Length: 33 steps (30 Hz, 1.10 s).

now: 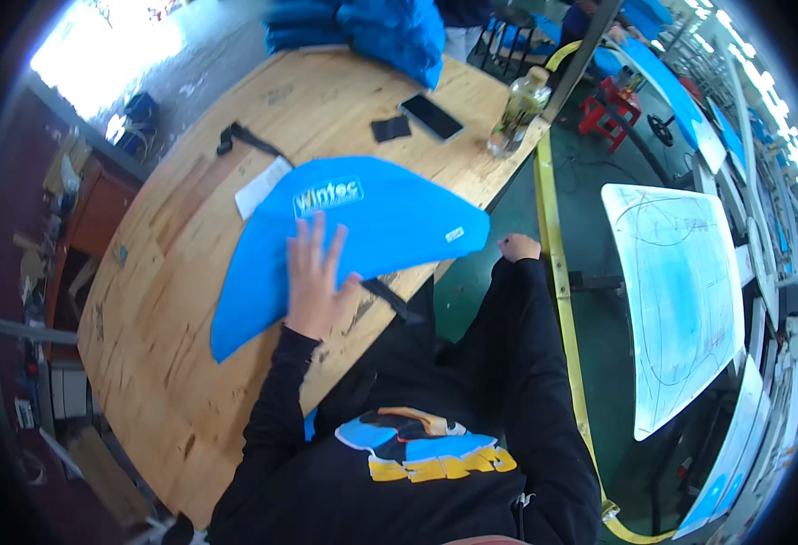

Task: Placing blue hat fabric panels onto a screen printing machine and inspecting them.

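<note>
A flat blue fabric cover [381,218], curved along its far edge and bearing pale printed marks, lies on the wooden table [163,363]. My left hand [317,282] rests on its left part with the fingers spread. Past the cover's right tip, just off the table edge, my right hand [519,246] is closed with curled fingers; what they may hold is hidden. A black strap [390,298] sticks out from the cover's near edge. Beyond its far left edge are a white slip [261,186] and another black strap [255,141].
At the far side sit blue bundles [390,36], a phone [432,117], a small dark patch [391,128] and a clear bottle [519,109] near the corner. A yellow rail [558,272] and a marked white-and-blue panel [676,300] stand to the right, with a red stool [610,113] behind.
</note>
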Each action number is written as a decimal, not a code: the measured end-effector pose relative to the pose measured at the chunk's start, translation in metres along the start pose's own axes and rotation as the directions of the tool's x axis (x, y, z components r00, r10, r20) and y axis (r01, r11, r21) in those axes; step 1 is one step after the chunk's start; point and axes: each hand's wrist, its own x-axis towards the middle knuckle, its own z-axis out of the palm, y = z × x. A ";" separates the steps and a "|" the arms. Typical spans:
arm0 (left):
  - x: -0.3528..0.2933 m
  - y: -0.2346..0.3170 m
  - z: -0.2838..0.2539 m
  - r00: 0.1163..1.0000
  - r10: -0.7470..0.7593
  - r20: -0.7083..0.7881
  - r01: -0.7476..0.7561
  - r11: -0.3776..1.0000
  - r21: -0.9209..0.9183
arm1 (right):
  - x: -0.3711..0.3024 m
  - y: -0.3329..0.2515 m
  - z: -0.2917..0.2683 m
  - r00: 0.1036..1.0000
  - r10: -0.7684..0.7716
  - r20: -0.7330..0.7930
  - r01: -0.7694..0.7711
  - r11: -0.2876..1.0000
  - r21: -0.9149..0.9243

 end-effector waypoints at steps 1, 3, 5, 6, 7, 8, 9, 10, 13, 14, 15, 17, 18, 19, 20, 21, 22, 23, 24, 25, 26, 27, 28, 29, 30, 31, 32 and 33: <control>0.012 0.018 0.006 0.991 0.116 0.070 -0.115 0.993 -0.019 | 0.007 0.007 -0.003 1.000 0.008 0.021 -0.008 1.000 0.003; 0.024 0.049 0.029 0.929 0.332 0.165 -0.322 0.943 -0.088 | 0.014 0.027 -0.005 0.993 0.107 0.050 -0.105 0.993 -0.044; 0.016 0.060 0.051 0.864 0.441 0.244 -0.418 0.897 -0.141 | 0.006 0.004 -0.003 0.986 0.165 0.030 -0.161 0.982 -0.095; 0.008 0.060 0.059 0.837 0.466 0.287 -0.434 0.885 -0.170 | -0.003 -0.011 -0.001 0.988 0.155 -0.003 -0.155 0.982 -0.113; 0.005 0.062 0.062 0.821 0.491 0.291 -0.446 0.870 -0.210 | -0.009 -0.013 0.000 0.991 0.126 -0.045 -0.131 0.984 -0.119; 0.005 0.063 0.064 0.803 0.519 0.292 -0.459 0.852 -0.250 | -0.011 -0.012 0.000 0.991 0.100 -0.089 -0.111 0.985 -0.129; 0.008 0.063 0.066 0.816 0.513 0.266 -0.450 0.853 -0.264 | -0.012 -0.008 -0.001 0.990 0.096 -0.108 -0.105 0.991 -0.085; 0.011 0.064 0.066 0.797 0.552 0.245 -0.487 0.827 -0.280 | -0.013 -0.001 -0.002 0.988 0.091 -0.126 -0.098 0.994 -0.045; 0.010 0.062 0.062 0.814 0.531 0.235 -0.446 0.831 -0.331 | -0.017 -0.002 -0.003 0.983 0.102 -0.152 -0.107 0.994 -0.022; 0.011 0.062 0.063 0.805 0.547 0.228 -0.461 0.820 -0.339 | -0.017 -0.005 -0.003 0.983 0.103 -0.151 -0.106 0.994 -0.014; 0.011 0.062 0.063 0.796 0.566 0.214 -0.471 0.802 -0.366 | -0.018 -0.006 -0.003 0.984 0.101 -0.147 -0.103 0.995 -0.007; 0.014 0.060 0.064 0.784 0.587 0.200 -0.486 0.782 -0.391 | -0.018 -0.010 -0.002 0.980 0.108 -0.169 -0.110 0.994 -0.005; 0.014 0.059 0.065 0.779 0.599 0.188 -0.486 0.765 -0.422 | -0.019 -0.011 -0.001 0.978 0.102 -0.184 -0.105 0.994 -0.007; 0.015 0.059 0.067 0.774 0.608 0.175 -0.485 0.748 -0.453 | -0.018 -0.012 0.000 0.977 0.108 -0.185 -0.111 0.994 -0.007; 0.015 0.058 0.070 0.772 0.611 0.174 -0.487 0.745 -0.455 | -0.019 -0.012 0.001 0.974 0.101 -0.201 -0.104 0.994 -0.009; 0.014 0.057 0.073 0.776 0.606 0.172 -0.489 0.752 -0.442 | -0.019 -0.011 0.002 0.972 0.093 -0.215 -0.097 0.995 -0.011; 0.013 0.056 0.073 0.781 0.601 0.172 -0.490 0.759 -0.427 | -0.019 -0.011 0.003 0.972 0.096 -0.214 -0.100 0.995 -0.010; 0.013 0.056 0.073 0.779 0.602 0.173 -0.490 0.758 -0.430 | -0.018 -0.010 0.003 0.968 0.096 -0.233 -0.102 0.995 -0.013; 0.014 0.056 0.073 0.780 0.601 0.174 -0.484 0.755 -0.443 | -0.017 -0.009 0.004 0.963 0.096 -0.251 -0.103 0.995 -0.015; 0.014 0.055 0.072 0.781 0.599 0.176 -0.474 0.753 -0.455 | -0.017 -0.008 0.004 0.964 0.096 -0.247 -0.103 0.995 -0.016; 0.014 0.056 0.071 0.782 0.597 0.179 -0.471 0.754 -0.458 | -0.015 -0.007 0.003 0.966 0.093 -0.241 -0.099 0.995 -0.013; 0.015 0.056 0.068 0.777 0.602 0.184 -0.465 0.746 -0.476 | -0.015 -0.006 0.004 0.968 0.090 -0.234 -0.095 0.995 -0.010; 0.016 0.058 0.068 0.772 0.609 0.185 -0.462 0.736 -0.494 | -0.015 -0.005 0.005 0.968 0.091 -0.233 -0.097 0.995 -0.012; 0.016 0.058 0.068 0.772 0.609 0.184 -0.461 0.735 -0.497 | -0.015 -0.004 0.006 0.965 0.092 -0.245 -0.099 0.995 -0.017; 0.016 0.059 0.068 0.776 0.603 0.183 -0.453 0.735 -0.504 | -0.015 -0.002 0.006 0.962 0.092 -0.257 -0.101 0.995 -0.022; 0.015 0.058 0.068 0.783 0.595 0.184 -0.442 0.739 -0.509 | -0.015 -0.003 0.007 0.963 0.089 -0.255 -0.098 0.995 -0.024; 0.015 0.058 0.068 0.784 0.592 0.186 -0.439 0.741 -0.508 | -0.015 -0.004 0.007 0.964 0.084 -0.253 -0.093 0.995 -0.022; 0.015 0.058 0.069 0.787 0.587 0.188 -0.432 0.743 -0.511 | -0.015 -0.005 0.007 0.965 0.080 -0.250 -0.088 0.996 -0.019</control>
